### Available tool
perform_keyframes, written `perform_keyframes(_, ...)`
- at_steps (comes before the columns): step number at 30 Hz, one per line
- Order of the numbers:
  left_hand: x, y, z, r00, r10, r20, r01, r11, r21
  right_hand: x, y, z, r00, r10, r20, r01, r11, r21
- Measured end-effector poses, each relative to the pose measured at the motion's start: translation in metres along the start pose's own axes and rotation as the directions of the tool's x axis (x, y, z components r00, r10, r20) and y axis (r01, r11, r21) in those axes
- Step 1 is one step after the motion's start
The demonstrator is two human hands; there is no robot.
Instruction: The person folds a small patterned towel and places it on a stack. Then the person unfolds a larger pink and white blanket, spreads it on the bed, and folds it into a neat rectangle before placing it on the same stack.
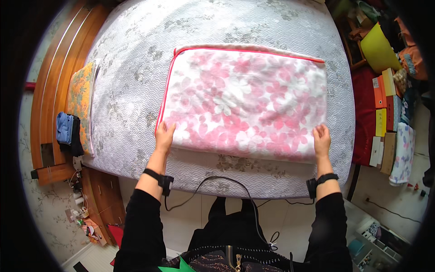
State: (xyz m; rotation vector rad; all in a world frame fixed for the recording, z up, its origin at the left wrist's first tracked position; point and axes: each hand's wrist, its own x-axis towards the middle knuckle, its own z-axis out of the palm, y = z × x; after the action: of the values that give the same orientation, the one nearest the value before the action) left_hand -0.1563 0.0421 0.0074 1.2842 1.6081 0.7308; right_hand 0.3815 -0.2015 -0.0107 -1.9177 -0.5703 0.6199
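Observation:
A folded blanket (238, 98) with pink and white flowers and red piping lies flat in front of me on a bed (129, 81) with a pale quilted cover. Its piped edges run along the far side and the left side. My left hand (164, 136) pinches the near left corner between thumb and fingers. At the near right corner, my right hand (321, 140) has its fingers curled over the blanket's edge. The near edge appears slightly raised off the bed, with a shadow below it. What lies inside the folds is hidden.
Cables hang from the black wrist straps (165, 183) on both arms. Folded clothes (66, 129) and an orange patterned textile (81, 102) lie by the wooden headboard (51, 102). To the right stand several boxes and binders (382, 119). Drawers with small items (377, 246) are at lower right.

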Motion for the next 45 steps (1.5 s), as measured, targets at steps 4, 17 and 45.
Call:
perform_keyframes(4,-0.046,-0.059,-0.04,0.971,-0.155,-0.181,0.156,0.988,-0.005,-0.067,0.048,-0.053,0.966,0.046,-0.256,-0.082,0.988,-0.13)
perform_keyframes(17,-0.009,-0.061,-0.019,0.895,-0.445,0.036,0.339,0.625,-0.703,-0.05,0.04,-0.054,0.881,0.468,0.072,-0.47,0.848,0.244)
perform_keyframes(45,-0.059,-0.011,-0.012,0.851,0.451,0.27,-0.515,0.612,0.6,-0.084,-0.024,-0.036,0.941,-0.29,0.174,0.325,0.632,-0.703)
